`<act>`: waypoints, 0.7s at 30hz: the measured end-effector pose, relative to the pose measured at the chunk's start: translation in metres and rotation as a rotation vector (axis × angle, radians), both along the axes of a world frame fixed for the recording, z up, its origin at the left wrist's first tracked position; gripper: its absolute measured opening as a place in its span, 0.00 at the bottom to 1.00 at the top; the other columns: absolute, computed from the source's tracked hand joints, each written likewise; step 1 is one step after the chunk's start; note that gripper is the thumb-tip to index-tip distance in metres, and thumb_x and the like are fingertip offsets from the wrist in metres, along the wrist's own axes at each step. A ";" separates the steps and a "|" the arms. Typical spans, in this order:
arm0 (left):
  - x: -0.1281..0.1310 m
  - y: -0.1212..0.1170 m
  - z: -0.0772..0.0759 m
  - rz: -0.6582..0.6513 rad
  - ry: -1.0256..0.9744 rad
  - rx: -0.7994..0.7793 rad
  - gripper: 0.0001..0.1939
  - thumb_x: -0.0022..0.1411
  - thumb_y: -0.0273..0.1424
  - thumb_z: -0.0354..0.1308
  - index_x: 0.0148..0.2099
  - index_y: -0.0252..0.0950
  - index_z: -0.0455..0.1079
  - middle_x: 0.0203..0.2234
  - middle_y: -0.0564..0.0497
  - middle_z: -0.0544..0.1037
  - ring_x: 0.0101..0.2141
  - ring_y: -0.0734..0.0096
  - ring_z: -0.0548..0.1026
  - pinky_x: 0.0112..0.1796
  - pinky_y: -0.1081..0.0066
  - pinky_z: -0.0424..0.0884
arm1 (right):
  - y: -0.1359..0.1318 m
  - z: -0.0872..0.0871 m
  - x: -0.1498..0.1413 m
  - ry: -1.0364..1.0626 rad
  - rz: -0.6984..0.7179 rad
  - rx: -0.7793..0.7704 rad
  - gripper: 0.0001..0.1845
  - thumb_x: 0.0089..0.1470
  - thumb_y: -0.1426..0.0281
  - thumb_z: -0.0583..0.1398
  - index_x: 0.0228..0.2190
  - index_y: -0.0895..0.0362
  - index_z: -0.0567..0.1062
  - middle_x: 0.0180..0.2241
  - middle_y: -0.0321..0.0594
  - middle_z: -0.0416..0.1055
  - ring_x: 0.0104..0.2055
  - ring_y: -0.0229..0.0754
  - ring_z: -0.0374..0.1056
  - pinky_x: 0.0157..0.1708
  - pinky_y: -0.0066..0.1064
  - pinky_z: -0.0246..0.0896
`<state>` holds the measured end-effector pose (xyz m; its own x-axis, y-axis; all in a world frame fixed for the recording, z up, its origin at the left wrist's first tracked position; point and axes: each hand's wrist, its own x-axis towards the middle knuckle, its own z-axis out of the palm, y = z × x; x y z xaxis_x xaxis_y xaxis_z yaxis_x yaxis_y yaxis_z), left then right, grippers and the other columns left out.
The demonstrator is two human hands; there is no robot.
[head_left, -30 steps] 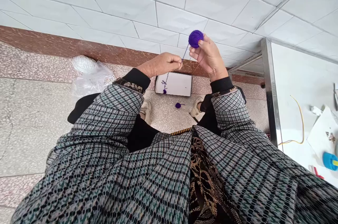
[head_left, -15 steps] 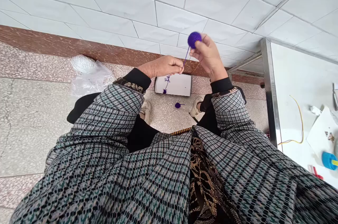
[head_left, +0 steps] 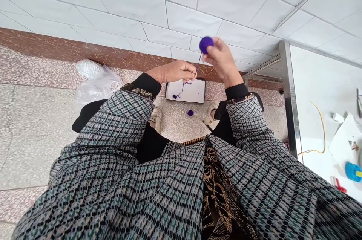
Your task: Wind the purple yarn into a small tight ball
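Your right hand (head_left: 222, 61) grips the purple yarn ball (head_left: 206, 45) between thumb and fingertips, at about 2 o'clock from your left hand (head_left: 174, 72). The ball sits slightly lower and further left than in the earlier frame. Your left fingers (head_left: 189, 75) are closed in a pinch on the yarn strand (head_left: 198, 63) rising to the ball. Below them, the slack yarn (head_left: 182, 89) now sweeps rightward over the white tray (head_left: 196, 91) at 5 o'clock, rather than hanging nearly straight, and ends in a small purple tuft (head_left: 175, 97). A purple yarn scrap (head_left: 190, 112) lies on the speckled floor (head_left: 175, 127) just below the tray, unchanged.
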<state>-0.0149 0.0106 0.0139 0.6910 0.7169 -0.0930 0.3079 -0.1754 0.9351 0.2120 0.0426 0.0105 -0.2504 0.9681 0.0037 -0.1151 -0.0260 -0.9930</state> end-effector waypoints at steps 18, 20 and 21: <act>-0.022 0.000 -0.008 0.242 -0.140 -0.115 0.14 0.61 0.41 0.64 0.28 0.39 0.71 0.21 0.50 0.65 0.23 0.70 0.65 0.36 0.57 0.76 | -0.012 0.076 0.059 1.960 -0.217 -0.408 0.10 0.62 0.74 0.73 0.43 0.50 0.82 0.42 0.43 0.76 0.33 0.39 0.71 0.38 0.27 0.80; -0.031 0.005 -0.016 0.233 -0.049 -0.092 0.12 0.59 0.39 0.63 0.28 0.38 0.72 0.22 0.48 0.69 0.23 0.70 0.66 0.34 0.61 0.74 | -0.016 0.095 0.072 2.873 -0.206 -0.592 0.12 0.74 0.73 0.62 0.35 0.51 0.78 0.39 0.43 0.73 0.41 0.43 0.80 0.43 0.32 0.84; -0.036 0.008 -0.021 0.224 0.005 -0.079 0.11 0.58 0.39 0.62 0.27 0.38 0.72 0.22 0.47 0.70 0.23 0.69 0.67 0.33 0.63 0.73 | -0.017 0.104 0.079 3.259 -0.166 -0.632 0.18 0.77 0.71 0.58 0.32 0.51 0.75 0.37 0.42 0.71 0.44 0.45 0.82 0.43 0.34 0.84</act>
<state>-0.0511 0.0186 -0.0072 0.5149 0.8425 -0.1582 0.3359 -0.0285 0.9415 0.2914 0.0251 0.1140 -0.1391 0.9837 -0.1136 0.2726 0.1483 0.9506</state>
